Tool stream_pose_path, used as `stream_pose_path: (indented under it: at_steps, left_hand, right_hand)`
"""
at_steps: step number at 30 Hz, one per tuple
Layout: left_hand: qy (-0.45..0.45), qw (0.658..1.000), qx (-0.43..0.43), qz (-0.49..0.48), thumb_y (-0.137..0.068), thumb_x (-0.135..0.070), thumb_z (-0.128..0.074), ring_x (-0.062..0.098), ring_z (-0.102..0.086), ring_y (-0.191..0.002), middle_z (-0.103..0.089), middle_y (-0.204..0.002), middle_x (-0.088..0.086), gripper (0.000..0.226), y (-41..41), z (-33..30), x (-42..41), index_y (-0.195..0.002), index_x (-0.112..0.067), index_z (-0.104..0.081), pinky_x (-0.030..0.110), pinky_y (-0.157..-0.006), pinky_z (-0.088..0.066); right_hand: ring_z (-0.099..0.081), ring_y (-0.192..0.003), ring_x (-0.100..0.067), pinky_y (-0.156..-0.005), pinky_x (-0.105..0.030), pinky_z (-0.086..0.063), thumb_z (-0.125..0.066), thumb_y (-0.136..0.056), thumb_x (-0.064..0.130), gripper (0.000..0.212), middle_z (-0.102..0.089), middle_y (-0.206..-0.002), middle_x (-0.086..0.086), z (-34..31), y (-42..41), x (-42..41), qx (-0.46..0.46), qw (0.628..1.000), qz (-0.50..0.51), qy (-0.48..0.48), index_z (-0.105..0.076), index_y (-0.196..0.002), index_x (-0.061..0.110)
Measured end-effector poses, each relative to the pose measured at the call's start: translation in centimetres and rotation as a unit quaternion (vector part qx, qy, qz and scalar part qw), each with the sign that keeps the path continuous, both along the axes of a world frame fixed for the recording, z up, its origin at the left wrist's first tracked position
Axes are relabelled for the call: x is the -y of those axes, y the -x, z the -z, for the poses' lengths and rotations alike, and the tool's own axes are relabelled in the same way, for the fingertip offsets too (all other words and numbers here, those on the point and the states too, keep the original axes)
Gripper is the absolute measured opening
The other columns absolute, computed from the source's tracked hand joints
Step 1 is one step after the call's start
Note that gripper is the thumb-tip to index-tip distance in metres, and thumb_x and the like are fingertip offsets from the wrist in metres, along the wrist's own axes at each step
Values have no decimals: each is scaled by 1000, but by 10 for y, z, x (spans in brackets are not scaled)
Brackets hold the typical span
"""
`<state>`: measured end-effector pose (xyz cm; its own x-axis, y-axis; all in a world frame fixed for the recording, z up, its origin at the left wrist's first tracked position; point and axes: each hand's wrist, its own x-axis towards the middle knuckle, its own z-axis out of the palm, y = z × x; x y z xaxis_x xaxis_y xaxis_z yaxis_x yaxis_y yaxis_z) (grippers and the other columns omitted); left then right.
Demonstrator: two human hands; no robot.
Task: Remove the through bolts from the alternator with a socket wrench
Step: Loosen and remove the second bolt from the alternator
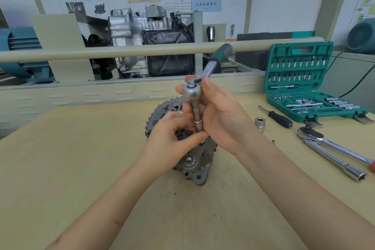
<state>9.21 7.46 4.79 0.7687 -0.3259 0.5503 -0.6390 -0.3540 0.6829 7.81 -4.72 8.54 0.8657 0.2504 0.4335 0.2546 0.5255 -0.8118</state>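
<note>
Alternator [188,160] sits mid-bench on the tan worktop [81,168], tilted, pulley end toward the camera, partly hidden by both hands. Socket wrench [192,91] stands over it: ratchet head up top, thin extension running down to the housing, green handle angled up & away to the right. Right hand [219,115] wraps round the ratchet head & upper extension, fingers curled behind, thumb across the front. Left hand [172,134] pinches the lower extension near the socket btwn thumb & forefinger, other fingers curled vs the alternator body. Bolt itself hidden under the socket. Right of the alternator: loose socket [259,124], black-handled driver [279,117], two chrome wrenches [332,150], and an open green tool case [300,87] at the bench's rear.
</note>
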Motion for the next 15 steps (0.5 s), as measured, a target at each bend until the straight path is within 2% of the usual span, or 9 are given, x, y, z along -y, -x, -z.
stream_pose_path:
  at_steps: [3,6,9,11,13,15]
  left_hand:
    - [6,1000,3,1,-72,-18,-71,4,-52,-85,-60,-70,-13,15,0,1,-1,-64,-7,-65,23,-77,-41]
    - [5,1000,22,-21,-69,-22,-73,11,-53,-86,-60,-70,-9,21,0,2,1,-60,-6,-62,38,-84,-42]
    - [8,998,40,-44,-65,-29,-72,8,-51,-86,-57,-66,-16,23,3,1,3,-53,-20,-54,48,-87,-40]
    - [11,998,40,-45,-64,-32,-70,9,-51,-87,-57,-68,-15,22,5,1,4,-54,-19,-55,47,-88,-40]
    - [7,999,32,-28,-68,-28,-71,12,-52,-91,-61,-74,-6,22,4,2,3,-61,-10,-62,44,-88,-41]
    - [-3,1000,10,-3,-71,-24,-70,11,-52,-98,-63,-84,-2,19,2,2,2,-70,-5,-67,36,-89,-43]
  right_hand:
    - [-61,-58,-8,-56,-20,-52,-50,-75,30,23,-71,-80,2,-1,1,0,2,1000,-13,10,-59,-90,14]
    - [-61,-59,-10,-56,-21,-51,-57,-73,25,18,-68,-75,3,-1,3,0,8,1000,-11,1,-56,-88,15]
    - [-60,-58,-13,-54,-21,-49,-65,-69,16,16,-64,-70,1,0,1,1,3,1000,-1,-25,-54,-82,16]
    - [-61,-58,-13,-54,-21,-50,-64,-71,15,14,-65,-72,0,1,1,1,1,999,-7,-34,-55,-82,16]
    - [-62,-58,-12,-55,-21,-51,-60,-75,23,13,-69,-77,-1,1,0,0,3,1000,-12,-26,-59,-84,15]
    - [-60,-55,-8,-55,-18,-50,-49,-75,34,27,-71,-76,2,0,0,0,-1,1000,-6,9,-60,-90,14]
